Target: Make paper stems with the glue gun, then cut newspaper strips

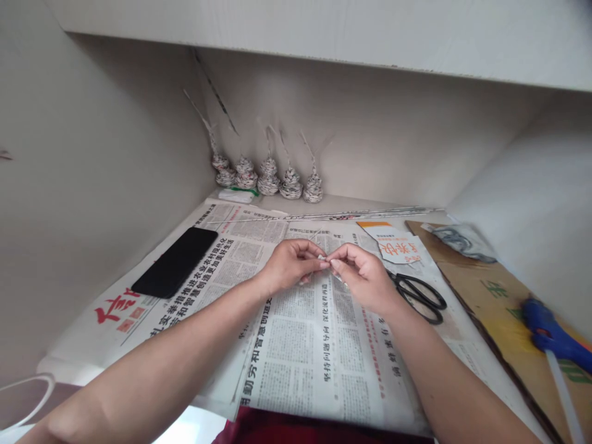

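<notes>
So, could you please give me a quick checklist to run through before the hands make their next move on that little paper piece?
1. Both hands on the piece: left hand and right hand meet fingertip to fingertip on the small rolled paper piece. Ok.
2. Grip firmness: fingers cover most of the piece. Cannot tell.
3. Work surface covered: newspaper lies spread under the hands. Ok.
4. Scissors close by: lying just beside the right hand. Ok.
5. Glue gun near: on the cardboard at the right; whether it is hot, cannot tell.
6. Phone clear of the hands: lying to the left. Ok.
</notes>
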Action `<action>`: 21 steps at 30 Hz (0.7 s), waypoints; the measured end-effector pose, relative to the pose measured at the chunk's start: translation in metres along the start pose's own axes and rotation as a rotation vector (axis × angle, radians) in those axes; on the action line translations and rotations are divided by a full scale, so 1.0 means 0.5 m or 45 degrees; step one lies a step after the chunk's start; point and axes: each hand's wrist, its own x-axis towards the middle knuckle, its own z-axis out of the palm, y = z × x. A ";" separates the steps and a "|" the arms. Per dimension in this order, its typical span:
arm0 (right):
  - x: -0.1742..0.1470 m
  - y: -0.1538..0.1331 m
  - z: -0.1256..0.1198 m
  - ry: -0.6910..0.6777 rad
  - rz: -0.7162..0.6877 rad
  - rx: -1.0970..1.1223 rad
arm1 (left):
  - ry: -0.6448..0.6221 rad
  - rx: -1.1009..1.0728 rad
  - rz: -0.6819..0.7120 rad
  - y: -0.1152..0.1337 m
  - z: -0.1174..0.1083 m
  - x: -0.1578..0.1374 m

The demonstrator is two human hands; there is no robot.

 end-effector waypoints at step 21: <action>0.007 -0.003 -0.015 -0.131 0.096 0.213 | 0.003 -0.062 -0.198 0.011 -0.004 -0.002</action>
